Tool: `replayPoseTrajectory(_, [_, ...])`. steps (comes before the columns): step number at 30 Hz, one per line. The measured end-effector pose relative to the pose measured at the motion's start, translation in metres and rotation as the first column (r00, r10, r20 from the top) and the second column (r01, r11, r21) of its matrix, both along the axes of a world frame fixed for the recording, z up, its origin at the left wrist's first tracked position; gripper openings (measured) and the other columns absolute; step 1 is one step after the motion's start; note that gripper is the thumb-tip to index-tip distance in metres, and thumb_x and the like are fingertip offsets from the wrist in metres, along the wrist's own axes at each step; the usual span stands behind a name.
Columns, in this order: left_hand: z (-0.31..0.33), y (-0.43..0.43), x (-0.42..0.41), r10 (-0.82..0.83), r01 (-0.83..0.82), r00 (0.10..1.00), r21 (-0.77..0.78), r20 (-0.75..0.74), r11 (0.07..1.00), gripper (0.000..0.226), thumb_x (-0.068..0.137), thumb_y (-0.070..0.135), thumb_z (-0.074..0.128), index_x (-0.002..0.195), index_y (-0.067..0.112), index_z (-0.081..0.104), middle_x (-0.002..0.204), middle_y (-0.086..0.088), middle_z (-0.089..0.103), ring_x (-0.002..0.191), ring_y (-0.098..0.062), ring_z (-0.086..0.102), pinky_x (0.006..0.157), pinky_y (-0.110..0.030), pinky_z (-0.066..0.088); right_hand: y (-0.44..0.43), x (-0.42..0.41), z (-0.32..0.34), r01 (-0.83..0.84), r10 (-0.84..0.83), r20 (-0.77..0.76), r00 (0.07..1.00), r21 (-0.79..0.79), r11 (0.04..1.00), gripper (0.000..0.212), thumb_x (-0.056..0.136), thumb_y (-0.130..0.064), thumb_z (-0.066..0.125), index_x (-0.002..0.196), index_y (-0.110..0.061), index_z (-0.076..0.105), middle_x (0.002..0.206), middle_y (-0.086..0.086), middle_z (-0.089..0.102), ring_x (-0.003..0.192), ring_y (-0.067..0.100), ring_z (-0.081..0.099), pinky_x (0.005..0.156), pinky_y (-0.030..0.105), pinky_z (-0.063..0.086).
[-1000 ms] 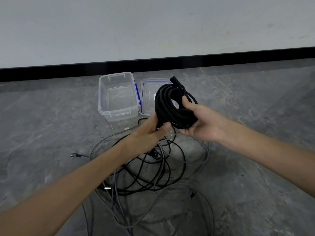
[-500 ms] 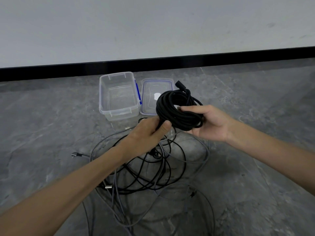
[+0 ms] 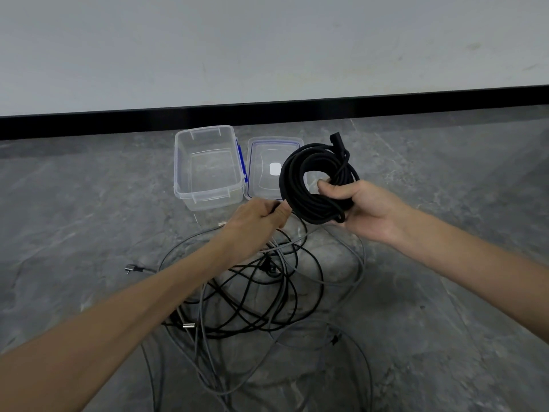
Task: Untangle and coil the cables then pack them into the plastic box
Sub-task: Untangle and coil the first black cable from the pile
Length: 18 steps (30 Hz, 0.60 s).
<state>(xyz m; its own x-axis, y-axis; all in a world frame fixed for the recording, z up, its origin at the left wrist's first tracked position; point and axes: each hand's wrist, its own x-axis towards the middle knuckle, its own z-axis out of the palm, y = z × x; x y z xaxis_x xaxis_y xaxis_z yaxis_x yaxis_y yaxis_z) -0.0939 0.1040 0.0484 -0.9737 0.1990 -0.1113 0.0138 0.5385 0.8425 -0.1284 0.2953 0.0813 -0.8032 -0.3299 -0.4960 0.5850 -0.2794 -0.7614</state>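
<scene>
Our right hand (image 3: 367, 211) grips the black coil (image 3: 290, 181) above the floor (image 3: 89, 233), near the open plastic box (image 3: 181, 173); our left hand (image 3: 257, 220) pinches its lower edge. We should hold the loops tight and lower them flat into the box.

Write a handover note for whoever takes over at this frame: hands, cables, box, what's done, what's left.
Right hand grips the black coil, held above the floor.
Left hand pinches a strand at the coil's lower edge.
Plastic box stands open and empty, with the lid beside it.
Done: one cable coiled.
Left: pack it, then untangle and coil the black and grey cables on the floor.
</scene>
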Motion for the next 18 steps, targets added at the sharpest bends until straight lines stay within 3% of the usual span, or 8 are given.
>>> replayPoseTrajectory(2, [0.0, 0.003, -0.003, 0.038, -0.039, 0.998, 0.014, 0.05, 0.999, 0.047, 0.099, 0.045, 0.04, 0.062, 0.017, 0.041, 0.052, 0.005, 0.032, 0.043, -0.01, 0.027, 0.044, -0.02, 0.026, -0.002, 0.0, -0.002, 0.05, -0.05, -0.004, 0.999, 0.001, 0.999, 0.047, 0.078, -0.002, 0.066, 0.124, -0.003, 0.058, 0.117, 0.02, 0.067, 0.108, 0.03, 0.066, 0.104, 0.039, 0.046])
replayPoseTrajectory(5, [-0.001, 0.007, -0.007, 0.094, -0.11, 0.981, 0.087, 0.17, 0.99, 0.045, 0.101, 0.04, 0.043, 0.062, 0.017, 0.043, 0.05, 0.006, 0.032, 0.046, -0.012, 0.026, 0.046, -0.023, 0.024, -0.005, 0.0, -0.007, 0.133, -0.131, -0.04, 0.991, 0.041, 0.99, 0.037, 0.086, 0.001, 0.063, 0.122, -0.004, 0.06, 0.117, 0.02, 0.067, 0.104, 0.028, 0.068, 0.095, 0.033, 0.052])
replayPoseTrajectory(8, [-0.001, 0.009, -0.006, 0.049, -0.15, 0.927, 0.248, 0.372, 0.957, 0.037, 0.103, 0.032, 0.041, 0.073, 0.013, 0.052, 0.054, 0.004, 0.032, 0.043, -0.008, 0.026, 0.042, -0.018, 0.025, -0.008, 0.0, -0.019, 0.188, -0.184, -0.068, 0.981, 0.062, 0.98, 0.037, 0.087, 0.003, 0.062, 0.123, -0.002, 0.059, 0.116, 0.019, 0.067, 0.105, 0.028, 0.067, 0.091, 0.033, 0.054])
replayPoseTrajectory(10, [-0.005, 0.01, -0.004, 0.03, -0.162, 0.911, 0.29, 0.412, 0.943, 0.032, 0.105, 0.028, 0.039, 0.086, 0.011, 0.058, 0.054, 0.006, 0.033, 0.044, -0.006, 0.027, 0.045, -0.018, 0.026, -0.01, 0.001, -0.031, 0.213, -0.208, -0.069, 0.976, 0.068, 0.975, 0.038, 0.086, 0.004, 0.063, 0.123, 0.0, 0.058, 0.118, 0.021, 0.066, 0.107, 0.031, 0.066, 0.092, 0.036, 0.054])
replayPoseTrajectory(12, [-0.011, 0.012, -0.002, 0.019, -0.183, 0.887, 0.313, 0.461, 0.932, 0.03, 0.105, 0.028, 0.038, 0.092, 0.012, 0.06, 0.059, 0.005, 0.039, 0.049, -0.007, 0.032, 0.051, -0.019, 0.027, -0.011, 0.002, -0.039, 0.203, -0.199, -0.047, 0.979, 0.08, 0.976, 0.04, 0.086, 0.003, 0.064, 0.125, 0.001, 0.057, 0.12, 0.023, 0.064, 0.108, 0.033, 0.065, 0.093, 0.037, 0.053])
replayPoseTrajectory(15, [-0.011, 0.014, -0.001, -0.001, -0.287, 0.817, 0.408, 0.577, 0.867, 0.029, 0.102, 0.032, 0.039, 0.095, 0.014, 0.06, 0.076, 0.0, 0.055, 0.064, -0.012, 0.049, 0.069, -0.025, 0.043, -0.008, 0.004, -0.046, 0.175, -0.175, -0.006, 0.984, 0.083, 0.981, 0.04, 0.087, 0.001, 0.063, 0.126, 0.001, 0.057, 0.119, 0.02, 0.065, 0.1, 0.028, 0.067, 0.087, 0.032, 0.054])
replayPoseTrajectory(17, [-0.01, 0.015, -0.005, -0.006, -0.367, 0.78, 0.465, 0.626, 0.806, 0.041, 0.099, 0.043, 0.039, 0.103, 0.012, 0.064, 0.086, -0.003, 0.064, 0.078, -0.018, 0.055, 0.082, -0.029, 0.047, -0.005, 0.005, -0.05, 0.164, -0.165, 0.009, 0.986, 0.065, 0.984, 0.038, 0.088, 0.001, 0.061, 0.126, 0.0, 0.058, 0.12, 0.019, 0.065, 0.098, 0.025, 0.067, 0.083, 0.029, 0.055])
replayPoseTrajectory(18, [-0.011, 0.017, -0.008, 0.018, -0.364, 0.784, 0.436, 0.62, 0.823, 0.046, 0.097, 0.051, 0.041, 0.106, 0.013, 0.066, 0.092, -0.002, 0.067, 0.084, -0.018, 0.058, 0.083, -0.029, 0.048, -0.004, 0.005, -0.052, 0.163, -0.164, 0.021, 0.986, 0.057, 0.985, 0.037, 0.089, 0.001, 0.06, 0.126, 0.0, 0.059, 0.12, 0.019, 0.066, 0.098, 0.024, 0.067, 0.082, 0.028, 0.056])
